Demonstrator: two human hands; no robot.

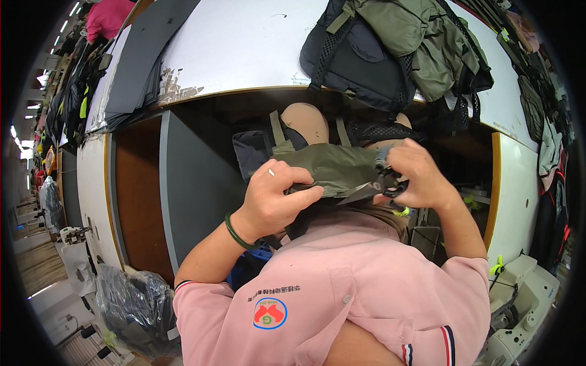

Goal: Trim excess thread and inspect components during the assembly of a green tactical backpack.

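Observation:
Across my lap lies an olive-green fabric piece (326,165) with narrow webbing straps and dark mesh. My left hand (271,198) pinches the left end of its near edge between thumb and fingers. In my right hand (418,174) is a pair of scissors (364,191), gripped by its dark handles. Its blades point left along the near edge of the cloth, toward my left hand. Whether the blades touch the fabric, I cannot tell. A small yellow-green bit (401,211) shows just below the scissors' handles.
In front stands a white worktable (244,49) with worn edges. Olive and black backpacks (397,49) lie on its right part, dark grey sheets (143,58) on its left. Beneath it, a grey panel (198,183) stands left of my legs. A sewing machine (525,293) is at lower right.

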